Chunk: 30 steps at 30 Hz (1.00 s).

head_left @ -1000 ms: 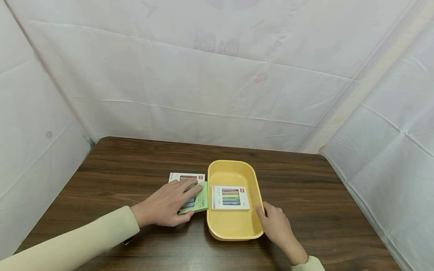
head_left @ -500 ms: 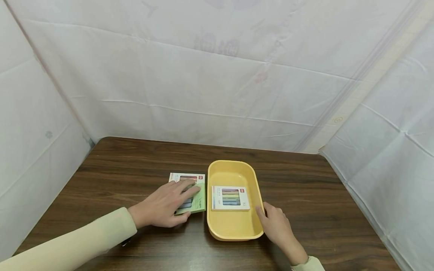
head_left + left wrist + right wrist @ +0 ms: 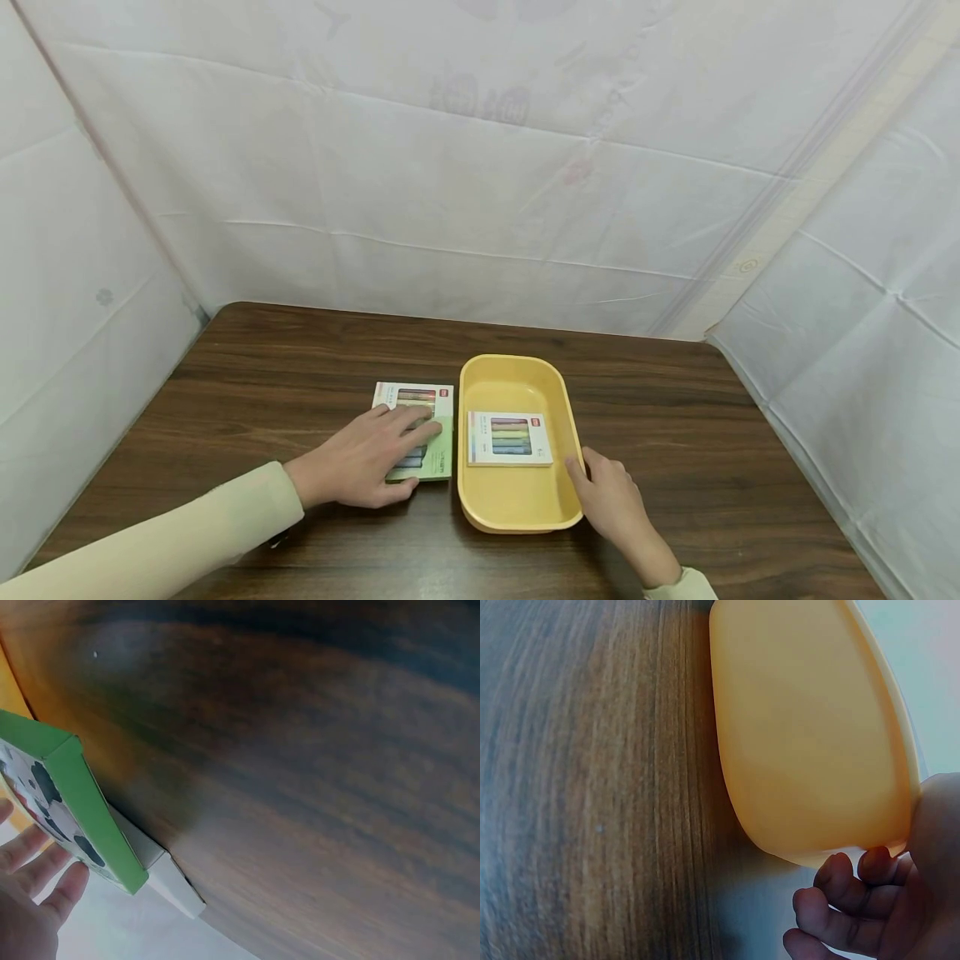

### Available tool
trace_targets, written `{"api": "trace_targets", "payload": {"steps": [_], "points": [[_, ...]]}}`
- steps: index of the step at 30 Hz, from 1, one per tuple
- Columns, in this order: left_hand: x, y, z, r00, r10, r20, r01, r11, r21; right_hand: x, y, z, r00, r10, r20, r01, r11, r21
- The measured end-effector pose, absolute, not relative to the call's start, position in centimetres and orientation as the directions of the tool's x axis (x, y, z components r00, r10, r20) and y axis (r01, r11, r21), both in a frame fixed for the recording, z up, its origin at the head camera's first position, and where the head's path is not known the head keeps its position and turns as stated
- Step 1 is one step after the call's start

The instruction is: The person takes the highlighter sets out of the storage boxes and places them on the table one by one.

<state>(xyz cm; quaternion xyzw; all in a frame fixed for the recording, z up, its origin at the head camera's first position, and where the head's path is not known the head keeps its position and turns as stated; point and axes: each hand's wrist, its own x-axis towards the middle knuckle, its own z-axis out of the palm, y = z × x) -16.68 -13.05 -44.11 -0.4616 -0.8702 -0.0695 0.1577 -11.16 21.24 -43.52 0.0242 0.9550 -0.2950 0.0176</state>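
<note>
My left hand (image 3: 363, 457) rests on a flat green box (image 3: 442, 457), its fingers spread over the top face and the thumb by the near edge. In the left wrist view the green box (image 3: 101, 814) shows a black-and-white patterned face near the fingertips. Beneath it lies a white windowed box (image 3: 386, 393), partly covered. My right hand (image 3: 617, 500) grips the right rim of a yellow plastic tray (image 3: 521, 507), thumb inside, fingers outside. Inside the tray sits another white box (image 3: 483, 450) whose window shows several coloured sticks. The right wrist view shows fingers (image 3: 836, 874) curled at the tray's wall.
A dark wood-grain table (image 3: 300, 350) carries everything. White cloth walls (image 3: 450, 192) stand behind it and on both sides. The tray stands just right of the two stacked boxes, a narrow gap between them.
The green box has shifted left and slightly nearer, away from the tray's edge, and straightened over the white box. My left hand moved with it. Right hand and tray stayed still.
</note>
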Motion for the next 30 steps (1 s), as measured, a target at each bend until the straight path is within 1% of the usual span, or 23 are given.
{"api": "trace_targets", "payload": {"steps": [2,8,11,22,30], "points": [[-16.66,-13.07,-44.2,-0.517,0.787,0.337,0.829,0.558,-0.03,-11.15,21.25,-43.53,-0.998,0.036,-0.051,0.058,0.823,-0.565],[-16.37,-13.17,-44.24,-0.545,0.796,0.265,0.823,0.567,-0.01,-11.2,21.28,-43.58,-0.998,0.042,-0.047,0.061,0.827,-0.559],[-16.31,-13.19,-44.42,-0.546,0.8,0.251,0.824,0.566,-0.011,-11.21,21.31,-43.59,-0.998,0.046,-0.045,0.063,0.831,-0.553],[-16.17,-13.15,-44.81,-0.55,0.799,0.245,0.82,0.572,-0.022,-11.28,21.34,-43.67,-0.998,0.047,-0.046,0.065,0.825,-0.562],[-16.19,-13.02,-45.07,-0.533,0.798,0.282,0.826,0.563,-0.031,-11.32,21.28,-43.67,-0.998,0.049,-0.048,0.068,0.829,-0.555]]}}
